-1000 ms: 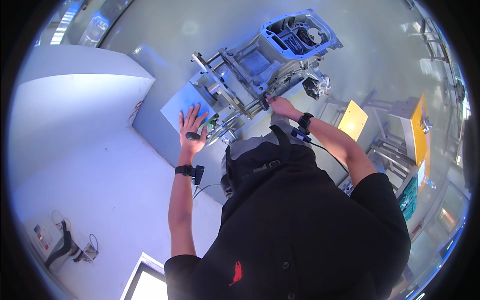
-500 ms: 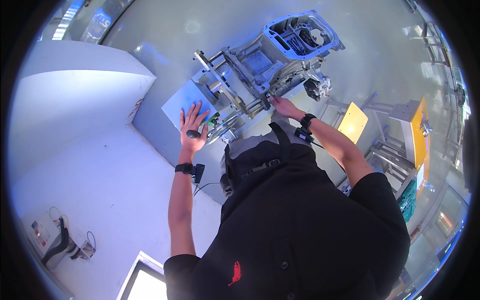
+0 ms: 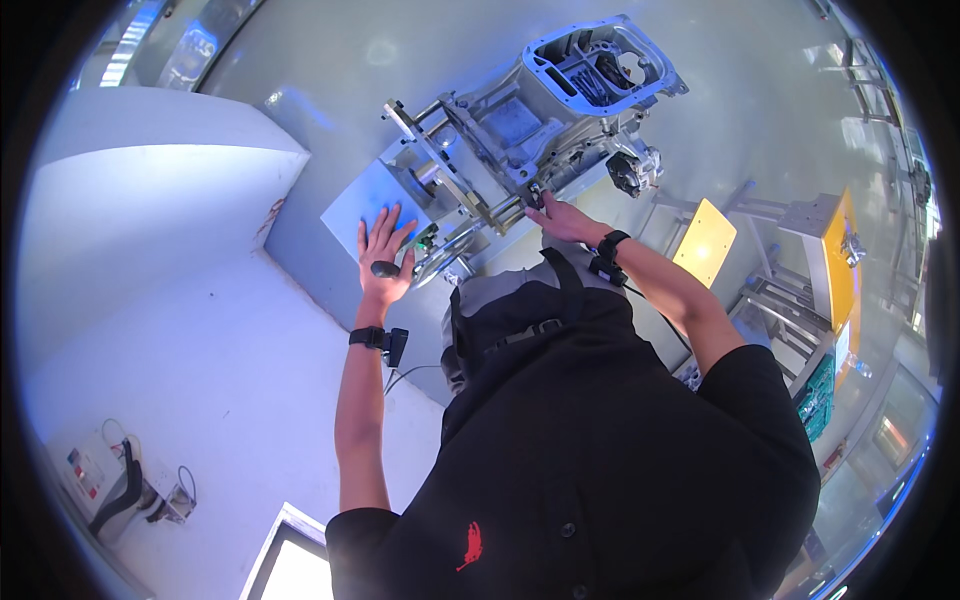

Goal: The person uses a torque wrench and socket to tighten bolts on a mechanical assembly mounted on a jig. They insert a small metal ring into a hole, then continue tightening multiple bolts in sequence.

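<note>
My left hand (image 3: 382,255) lies with its fingers spread on the flat blue-grey top plate (image 3: 362,196) of a metal stand. A dark oval knob (image 3: 385,269) shows over the base of that hand. A metal engine or gearbox housing (image 3: 515,125) is mounted on the stand's bar frame (image 3: 440,165), its open cavity facing up. My right hand (image 3: 570,221) is at the frame's near right corner, fingers closed around a small dark fitting (image 3: 534,190) there. What exactly the fingertips grip is too small to make out.
A white wall block (image 3: 170,200) stands to the left. On the right are a yellow-topped stool (image 3: 706,243), a workbench with a yellow panel (image 3: 842,260) and a green tray (image 3: 817,398). A black part (image 3: 628,175) juts from the housing's near right side.
My right hand has shifted slightly at the frame corner, its fingers now lower and curled differently around the fitting. My left hand stays flat on the plate.
</note>
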`<move>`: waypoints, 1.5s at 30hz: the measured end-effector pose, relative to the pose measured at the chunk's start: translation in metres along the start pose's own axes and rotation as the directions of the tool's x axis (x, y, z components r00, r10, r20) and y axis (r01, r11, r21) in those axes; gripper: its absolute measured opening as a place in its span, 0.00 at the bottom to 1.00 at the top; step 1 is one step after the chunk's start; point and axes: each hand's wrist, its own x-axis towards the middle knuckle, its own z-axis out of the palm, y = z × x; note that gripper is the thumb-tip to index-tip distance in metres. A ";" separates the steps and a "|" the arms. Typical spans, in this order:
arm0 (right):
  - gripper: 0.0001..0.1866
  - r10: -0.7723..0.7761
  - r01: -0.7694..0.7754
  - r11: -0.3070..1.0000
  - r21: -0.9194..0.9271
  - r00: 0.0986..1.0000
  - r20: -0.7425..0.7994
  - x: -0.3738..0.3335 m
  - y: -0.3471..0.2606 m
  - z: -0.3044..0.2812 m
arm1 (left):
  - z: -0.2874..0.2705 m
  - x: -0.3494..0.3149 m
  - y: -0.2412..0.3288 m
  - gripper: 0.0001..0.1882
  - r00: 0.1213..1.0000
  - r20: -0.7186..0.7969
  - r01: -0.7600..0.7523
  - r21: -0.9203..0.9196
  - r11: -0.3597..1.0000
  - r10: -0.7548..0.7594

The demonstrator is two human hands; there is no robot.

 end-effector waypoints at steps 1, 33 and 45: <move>0.37 0.002 -0.002 1.000 0.002 1.000 -0.002 0.000 0.001 0.000 | 0.000 0.001 0.001 0.21 1.000 0.001 -0.002 -0.001 1.000 0.002; 0.34 0.173 -0.169 0.985 -0.040 0.975 0.140 0.006 -0.017 -0.035 | -0.004 0.000 0.003 0.22 1.000 0.002 0.011 -0.019 1.000 -0.011; 0.27 0.326 -0.334 0.905 0.262 0.942 0.076 0.011 -0.007 -0.020 | -0.001 0.000 0.002 0.21 1.000 0.000 0.023 -0.012 1.000 -0.023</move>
